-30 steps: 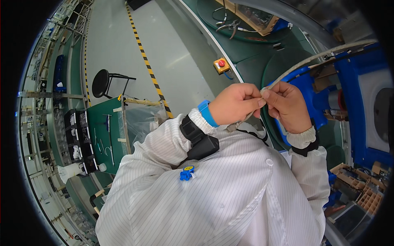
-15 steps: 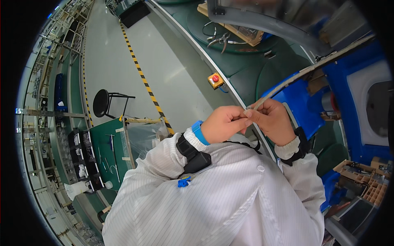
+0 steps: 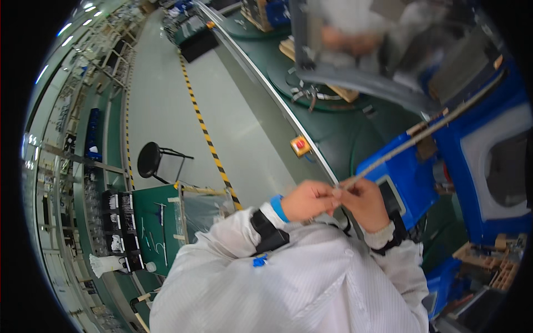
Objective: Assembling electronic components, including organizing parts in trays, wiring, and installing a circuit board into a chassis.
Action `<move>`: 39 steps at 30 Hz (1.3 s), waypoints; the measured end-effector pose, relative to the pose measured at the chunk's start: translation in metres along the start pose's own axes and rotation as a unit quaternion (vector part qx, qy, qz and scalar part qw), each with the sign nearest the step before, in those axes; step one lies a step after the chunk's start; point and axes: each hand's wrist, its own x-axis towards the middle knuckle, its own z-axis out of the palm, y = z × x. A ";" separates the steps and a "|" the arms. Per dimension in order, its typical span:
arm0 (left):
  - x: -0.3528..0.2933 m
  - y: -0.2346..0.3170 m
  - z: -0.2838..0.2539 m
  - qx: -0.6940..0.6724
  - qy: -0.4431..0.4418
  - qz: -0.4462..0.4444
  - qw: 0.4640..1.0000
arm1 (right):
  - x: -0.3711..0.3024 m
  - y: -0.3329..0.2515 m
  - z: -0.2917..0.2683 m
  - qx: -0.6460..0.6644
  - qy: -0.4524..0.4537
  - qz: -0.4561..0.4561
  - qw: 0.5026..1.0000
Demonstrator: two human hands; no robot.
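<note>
My left hand (image 3: pixel 307 201) and my right hand (image 3: pixel 363 204) meet fingertip to fingertip in front of my chest. Both are closed in a pinch at the near end of a long greyish-beige cord (image 3: pixel 411 141); the exact tip is hidden by the fingers. From my right hand the cord runs up to the far right, across a blue moulded part (image 3: pixel 375 161) and past a larger blue panel (image 3: pixel 472 119) with a white-rimmed opening.
A green workbench (image 3: pixel 333 125) with a metal edge carries pliers (image 3: pixel 312 95) and an orange box with a red button (image 3: pixel 300 145). A dark-framed transparent panel (image 3: pixel 361 77) overhangs it. On the left are a black stool (image 3: pixel 149 160) and a green table (image 3: pixel 147 208) with tools.
The view has tilted, so the hands and bench appear lower in the picture. Both hands keep their pinch on the cord, which looks straighter now.
</note>
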 end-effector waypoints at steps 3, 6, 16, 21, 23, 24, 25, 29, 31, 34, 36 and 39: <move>-0.002 0.001 -0.002 0.067 -0.015 -0.039 0.997 | -0.001 -0.002 0.002 0.018 -0.025 0.012 0.999; 0.002 -0.004 0.003 0.045 -0.033 -0.059 0.997 | -0.005 0.000 0.003 -0.019 0.017 -0.008 1.000; 0.007 -0.007 0.005 -0.008 -0.064 -0.061 0.996 | 0.000 0.028 0.011 -0.019 0.101 -0.059 0.993; 0.006 -0.003 0.006 0.063 -0.042 -0.059 0.995 | -0.001 0.034 0.003 0.021 0.091 -0.016 0.995; 0.007 -0.007 0.005 0.134 -0.016 -0.038 0.990 | -0.008 0.019 0.004 0.044 0.056 -0.019 0.997; 0.009 -0.019 0.000 0.149 0.004 0.001 0.989 | -0.012 0.015 0.004 0.066 0.021 -0.021 0.997; 0.011 -0.024 -0.002 0.165 0.018 0.039 0.985 | -0.015 0.020 0.000 0.068 0.029 -0.020 0.997; 0.016 -0.026 -0.009 0.125 0.089 0.017 0.988 | -0.022 0.051 -0.014 0.065 0.046 0.020 0.997; 0.015 -0.033 -0.020 0.168 0.171 0.043 0.970 | -0.028 0.057 -0.020 0.063 0.050 0.049 0.996; 0.010 -0.036 -0.030 -0.028 0.239 -0.001 0.971 | -0.038 0.077 -0.035 0.123 0.086 0.080 0.985; 0.011 -0.046 -0.044 -0.190 0.195 -0.035 0.962 | -0.044 0.090 -0.044 0.129 0.093 0.067 0.985; 0.013 -0.030 -0.020 -0.173 0.119 -0.082 0.974 | -0.053 0.107 -0.047 0.164 0.109 0.080 0.977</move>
